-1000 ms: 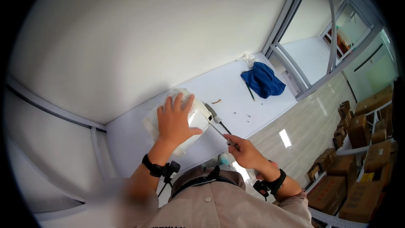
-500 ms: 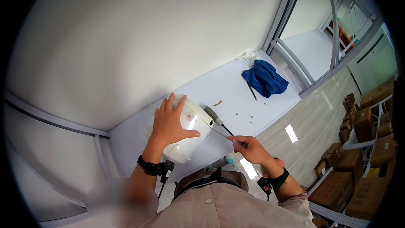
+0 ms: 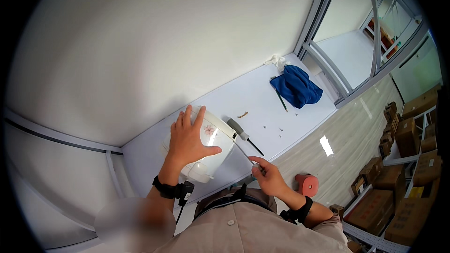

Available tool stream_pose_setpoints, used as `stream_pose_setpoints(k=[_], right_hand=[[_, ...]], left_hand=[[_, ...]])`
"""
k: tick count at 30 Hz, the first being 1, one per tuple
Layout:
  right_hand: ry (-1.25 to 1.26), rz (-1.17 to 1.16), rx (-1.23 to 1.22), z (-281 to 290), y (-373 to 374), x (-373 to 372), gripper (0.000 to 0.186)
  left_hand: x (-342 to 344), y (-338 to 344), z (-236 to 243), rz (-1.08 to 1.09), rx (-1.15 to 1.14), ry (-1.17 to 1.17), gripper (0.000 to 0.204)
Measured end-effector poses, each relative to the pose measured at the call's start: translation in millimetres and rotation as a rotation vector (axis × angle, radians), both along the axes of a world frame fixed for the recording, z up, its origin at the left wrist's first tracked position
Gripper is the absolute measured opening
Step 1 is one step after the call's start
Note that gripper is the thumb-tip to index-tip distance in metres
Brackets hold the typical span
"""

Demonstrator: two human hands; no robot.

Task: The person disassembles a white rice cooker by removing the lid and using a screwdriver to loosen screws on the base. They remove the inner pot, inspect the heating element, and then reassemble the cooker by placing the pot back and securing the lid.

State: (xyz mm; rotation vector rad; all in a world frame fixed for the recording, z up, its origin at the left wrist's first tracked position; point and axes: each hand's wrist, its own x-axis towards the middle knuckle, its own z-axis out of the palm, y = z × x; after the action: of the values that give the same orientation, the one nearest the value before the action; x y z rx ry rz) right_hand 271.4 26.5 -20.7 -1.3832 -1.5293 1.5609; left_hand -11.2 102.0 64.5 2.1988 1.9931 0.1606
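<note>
A white rice cooker (image 3: pixel 217 146) with a printed pink flower lies tipped on its side on the table. Spread wide, my left hand (image 3: pixel 190 138) rests flat against it, fingers on its upper part and thumb toward its lower side. My right hand (image 3: pixel 271 177) is closed around the handle of a screwdriver (image 3: pixel 244 152). Its thin metal shaft runs up to the cooker's edge, close to a small dark socket (image 3: pixel 234 136). Whether the tip sits in a screw is too small to tell. Just beyond, another screwdriver (image 3: pixel 240 130) with a grey handle and dark shaft lies on the table.
Several small screws (image 3: pixel 281 130) and a brown scrap (image 3: pixel 242 115) lie on the white table (image 3: pixel 225 98). At its far right are a blue cloth (image 3: pixel 297 86), a dark green pencil-like stick (image 3: pixel 282 101) and white tissue (image 3: pixel 276 61). A red stool (image 3: pixel 307 185) and shelved boxes (image 3: pixel 382 192) stand to the right.
My right hand has moved down and slightly left with its screwdriver, uncovering the red stool and more of the lying screwdriver's shaft. My left hand stays on the rice cooker.
</note>
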Motion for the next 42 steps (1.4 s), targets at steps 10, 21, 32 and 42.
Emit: stream_pose_setpoints(k=[10,21,32,42], right_hand=[[-0.077,-0.026,0.098,1,-13,-13,0.042],[-0.040,0.128,0.029,51,30,24,0.037],[-0.093,0.125,0.065,42,32,19,0.037],[-0.095,0.155,-0.002,38,37,23,0.036]], left_hand=[[10,-3,0,0.039,-0.042,0.054,0.130],[4,-2,-4,0.055,-0.048,0.037,0.131],[9,-5,0,0.053,-0.061,0.041,0.129],[14,-8,-3,0.018,0.000,0.057,0.125]])
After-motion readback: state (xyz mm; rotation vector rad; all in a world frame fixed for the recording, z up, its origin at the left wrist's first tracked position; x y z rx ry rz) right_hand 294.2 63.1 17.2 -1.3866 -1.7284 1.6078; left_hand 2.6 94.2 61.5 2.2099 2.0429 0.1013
